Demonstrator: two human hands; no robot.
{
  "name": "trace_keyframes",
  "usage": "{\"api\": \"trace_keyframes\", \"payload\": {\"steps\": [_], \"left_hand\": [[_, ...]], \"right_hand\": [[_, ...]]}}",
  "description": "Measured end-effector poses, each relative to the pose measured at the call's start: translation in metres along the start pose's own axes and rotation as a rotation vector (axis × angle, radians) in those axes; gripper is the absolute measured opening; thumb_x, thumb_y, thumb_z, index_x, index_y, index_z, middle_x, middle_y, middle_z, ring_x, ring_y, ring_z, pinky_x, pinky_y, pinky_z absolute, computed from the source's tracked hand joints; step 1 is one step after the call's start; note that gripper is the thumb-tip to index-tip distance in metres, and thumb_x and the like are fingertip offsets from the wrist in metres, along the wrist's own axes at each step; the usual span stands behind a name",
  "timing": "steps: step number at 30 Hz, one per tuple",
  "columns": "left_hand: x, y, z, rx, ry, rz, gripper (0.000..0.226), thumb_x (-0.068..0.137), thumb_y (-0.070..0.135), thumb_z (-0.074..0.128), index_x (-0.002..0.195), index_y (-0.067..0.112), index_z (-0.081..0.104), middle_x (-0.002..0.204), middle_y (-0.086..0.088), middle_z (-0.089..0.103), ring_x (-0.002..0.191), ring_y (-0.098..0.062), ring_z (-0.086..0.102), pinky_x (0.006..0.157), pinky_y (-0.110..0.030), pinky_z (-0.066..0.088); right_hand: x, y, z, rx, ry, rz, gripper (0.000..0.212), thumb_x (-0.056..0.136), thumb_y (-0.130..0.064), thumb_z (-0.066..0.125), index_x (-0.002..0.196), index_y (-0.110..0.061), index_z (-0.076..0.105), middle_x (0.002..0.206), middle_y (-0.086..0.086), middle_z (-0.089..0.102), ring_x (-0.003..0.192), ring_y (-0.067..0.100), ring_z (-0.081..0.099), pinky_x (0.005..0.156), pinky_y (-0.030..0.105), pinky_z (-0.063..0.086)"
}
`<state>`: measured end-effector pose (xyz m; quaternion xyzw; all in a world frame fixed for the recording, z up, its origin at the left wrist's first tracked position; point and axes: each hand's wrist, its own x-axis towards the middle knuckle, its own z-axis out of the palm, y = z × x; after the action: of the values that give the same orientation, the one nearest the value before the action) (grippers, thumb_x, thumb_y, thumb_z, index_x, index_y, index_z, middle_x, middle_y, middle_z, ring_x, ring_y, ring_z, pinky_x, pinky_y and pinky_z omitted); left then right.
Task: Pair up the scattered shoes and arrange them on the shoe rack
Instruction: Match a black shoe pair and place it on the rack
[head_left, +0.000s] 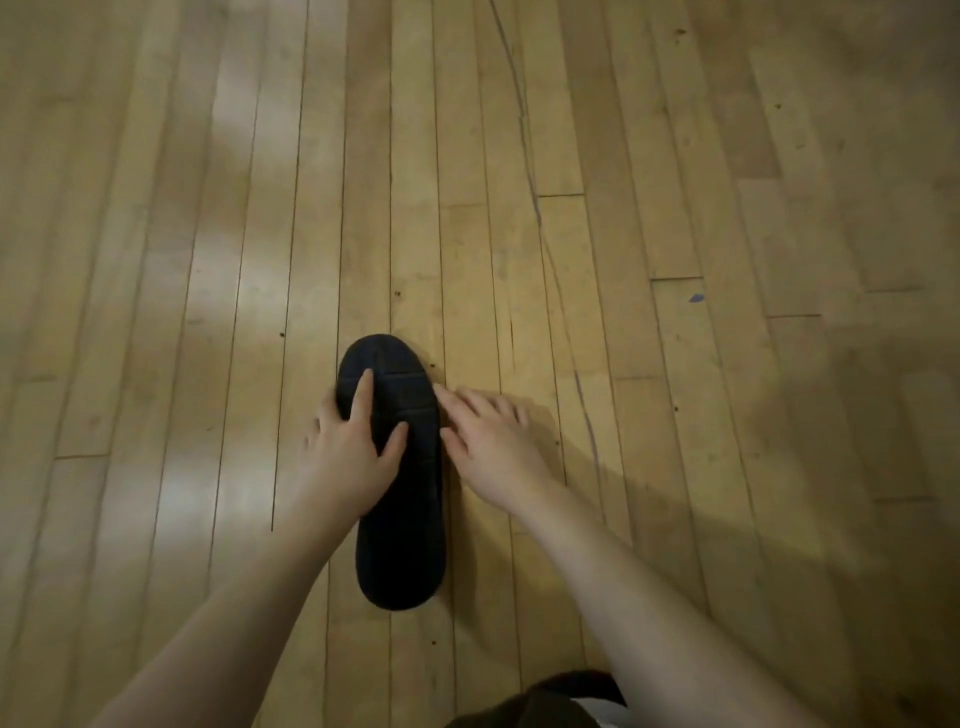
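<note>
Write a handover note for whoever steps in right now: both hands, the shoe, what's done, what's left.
Left hand: gripping the black shoe near its toe end, thumb and a finger on the sole.
Right hand: open, fingertips at the shoe's right edge, holding nothing.
Shoe: sole up over the wooden floor, toe pointing away.
Its partner, other shoes and the shoe rack: out of view.
Done: nothing visibly paired or racked.
Left: find the match, pair them, set them on the rack.
</note>
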<state>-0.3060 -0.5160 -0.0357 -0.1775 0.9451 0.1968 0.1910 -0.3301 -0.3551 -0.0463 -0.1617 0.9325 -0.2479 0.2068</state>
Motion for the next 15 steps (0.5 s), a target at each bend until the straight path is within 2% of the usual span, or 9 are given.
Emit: {"api": "trace_keyframes", "payload": {"steps": [3, 7, 12, 15], "left_hand": [[0.003, -0.002, 0.001, -0.153, 0.021, 0.035, 0.075, 0.088, 0.043, 0.053, 0.147, 0.029, 0.01, 0.147, -0.014, 0.019, 0.128, -0.034, 0.035, 0.101, -0.049, 0.042], [0.006, 0.007, -0.001, -0.174, 0.074, 0.167, 0.073, 0.09, 0.033, 0.055, 0.148, 0.023, 0.012, 0.144, -0.012, 0.025, 0.125, -0.028, 0.04, 0.097, -0.04, 0.045], [0.005, 0.048, 0.001, -0.115, 0.145, 0.354, 0.072, 0.09, 0.033, 0.056, 0.148, 0.019, 0.015, 0.14, -0.009, 0.032, 0.119, -0.025, 0.045, 0.089, -0.031, 0.044], [0.0, 0.082, 0.007, -0.107, 0.134, 0.498, 0.069, 0.089, 0.031, 0.056, 0.147, 0.018, 0.02, 0.138, -0.008, 0.036, 0.115, -0.025, 0.048, 0.088, -0.036, 0.049]], "right_hand": [[0.0, -0.004, 0.012, 0.046, 0.0, 0.016, 0.052, 0.1, -0.035, 0.033, 0.148, -0.026, 0.015, 0.147, -0.003, 0.036, 0.131, 0.022, 0.031, 0.107, 0.04, 0.021], [-0.01, -0.006, 0.015, 0.13, 0.098, 0.029, 0.052, 0.1, -0.033, 0.036, 0.148, -0.024, 0.019, 0.135, 0.003, 0.043, 0.123, 0.019, 0.038, 0.103, 0.035, 0.024], [-0.038, 0.013, 0.0, 0.257, 0.243, 0.172, 0.055, 0.097, -0.034, 0.043, 0.147, -0.028, 0.021, 0.137, 0.0, 0.037, 0.121, 0.019, 0.035, 0.101, 0.034, 0.034], [-0.059, 0.031, -0.015, 0.3, 0.338, 0.245, 0.056, 0.097, -0.031, 0.045, 0.147, -0.028, 0.02, 0.14, 0.0, 0.034, 0.121, 0.016, 0.039, 0.101, 0.033, 0.04]]}}
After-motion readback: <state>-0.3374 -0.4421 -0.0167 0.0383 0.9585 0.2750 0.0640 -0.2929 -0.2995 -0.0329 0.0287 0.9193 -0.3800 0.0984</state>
